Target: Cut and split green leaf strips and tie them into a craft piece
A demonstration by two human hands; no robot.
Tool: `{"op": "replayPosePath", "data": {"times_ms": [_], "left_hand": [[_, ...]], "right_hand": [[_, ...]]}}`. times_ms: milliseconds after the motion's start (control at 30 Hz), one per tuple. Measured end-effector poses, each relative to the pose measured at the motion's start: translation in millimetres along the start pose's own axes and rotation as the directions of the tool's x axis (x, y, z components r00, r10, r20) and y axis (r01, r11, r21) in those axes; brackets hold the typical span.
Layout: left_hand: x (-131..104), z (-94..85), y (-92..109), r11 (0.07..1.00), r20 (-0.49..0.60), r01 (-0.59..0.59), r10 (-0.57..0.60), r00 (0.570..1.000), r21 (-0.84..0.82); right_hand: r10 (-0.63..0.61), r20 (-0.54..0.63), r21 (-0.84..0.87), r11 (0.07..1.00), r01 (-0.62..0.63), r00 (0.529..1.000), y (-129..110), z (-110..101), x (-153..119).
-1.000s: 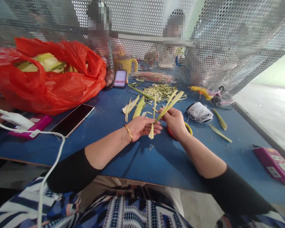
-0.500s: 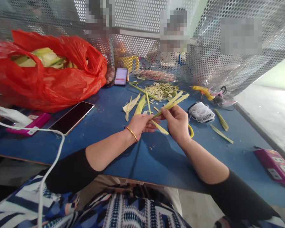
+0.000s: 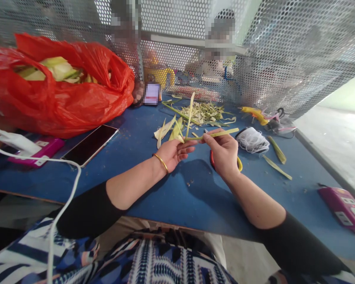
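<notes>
Pale green-yellow corn husk strips [image 3: 192, 112] are held between my two hands, one strip standing up and another running sideways. My left hand [image 3: 173, 154], with a gold bangle at its wrist, grips the strips near their crossing, its lower fingers loosely curled, palm partly up. Thumb and forefinger of my right hand [image 3: 223, 152] pinch the sideways strip, whose end sticks out past the knuckles. Under the right hand lie scissors with red and yellow handles [image 3: 239, 163], mostly hidden. Wider loose husk pieces [image 3: 165, 131] rest just beyond my left hand.
A heap of husk scraps [image 3: 205, 112] lies farther back. Right of my hands are a bundle of white string [image 3: 253, 140] and loose husks [image 3: 277, 150]. A red plastic bag [image 3: 77, 106], a dark phone [image 3: 91, 146] and a white cable [image 3: 73, 189] occupy the left. Perforated metal panels [image 3: 171, 23] border the blue table.
The strip at my left hand now stands upright instead of slanting down toward me. The strips at my right hand have swung lower and nearly level. More of the scissors shows.
</notes>
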State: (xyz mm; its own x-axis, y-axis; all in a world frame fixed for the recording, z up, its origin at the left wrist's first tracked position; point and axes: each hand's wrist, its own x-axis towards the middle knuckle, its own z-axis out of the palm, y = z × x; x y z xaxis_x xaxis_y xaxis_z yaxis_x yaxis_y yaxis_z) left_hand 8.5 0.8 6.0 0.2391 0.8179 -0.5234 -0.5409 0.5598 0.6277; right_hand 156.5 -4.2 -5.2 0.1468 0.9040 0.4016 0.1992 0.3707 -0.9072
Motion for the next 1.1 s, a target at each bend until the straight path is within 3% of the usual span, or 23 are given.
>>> {"op": "replayPosePath", "data": {"times_ms": [67, 167, 267, 333, 467, 633, 767, 867, 1000, 1100], "left_hand": [[1, -0.6, 2, 1.000, -0.028, -0.024, 0.024, 0.999, -0.012], [1, -1.4, 5, 0.998, -0.034, -0.056, 0.054, 0.998, -0.033], [1, -1.9, 9, 0.993, -0.022, -0.089, 0.088, 0.996, -0.074], [1, -2.2, 10, 0.990, -0.038, -0.102, 0.098, 0.994, -0.103], [3, -3.3, 13, 0.989, -0.036, -0.072, 0.067, 0.997, -0.132], [6, -5.9, 12, 0.990, 0.006, -0.044, 0.045, 0.999, -0.137], [6, -8.1, 10, 0.989, 0.031, -0.100, 0.104, 0.994, -0.112], [4, -7.1, 10, 0.993, 0.038, -0.108, 0.110, 0.993, -0.056], [1, -2.8, 10, 0.994, 0.002, -0.070, 0.070, 0.998, 0.085], [0, -1.3, 6, 0.974, 0.008, -0.095, 0.095, 0.995, 0.205]], "right_hand": [[0.026, 0.013, 0.014, 1.000, -0.027, 1.000, 0, 1, 0], [0.167, 0.037, 0.111, 0.979, -0.170, 0.985, 3, 2, 2], [0.316, 0.148, 0.164, 0.927, -0.338, 0.937, 4, 2, 3], [0.334, 0.242, 0.120, 0.921, -0.369, 0.911, 4, 3, 2], [0.246, 0.335, -0.044, 0.968, -0.245, 0.910, 5, 3, 0], [0.186, 0.272, -0.267, 0.957, -0.111, 0.944, 8, -1, 2], [0.204, 0.278, -0.281, 0.952, -0.123, 0.939, 4, -6, 6], [0.168, 0.222, -0.323, 0.942, -0.090, 0.961, 2, -9, 9], [0.076, 0.127, -0.313, 0.949, -0.033, 0.989, 4, -13, 13], [0.083, 0.098, -0.300, 0.953, -0.050, 0.992, 9, -15, 16]]}}
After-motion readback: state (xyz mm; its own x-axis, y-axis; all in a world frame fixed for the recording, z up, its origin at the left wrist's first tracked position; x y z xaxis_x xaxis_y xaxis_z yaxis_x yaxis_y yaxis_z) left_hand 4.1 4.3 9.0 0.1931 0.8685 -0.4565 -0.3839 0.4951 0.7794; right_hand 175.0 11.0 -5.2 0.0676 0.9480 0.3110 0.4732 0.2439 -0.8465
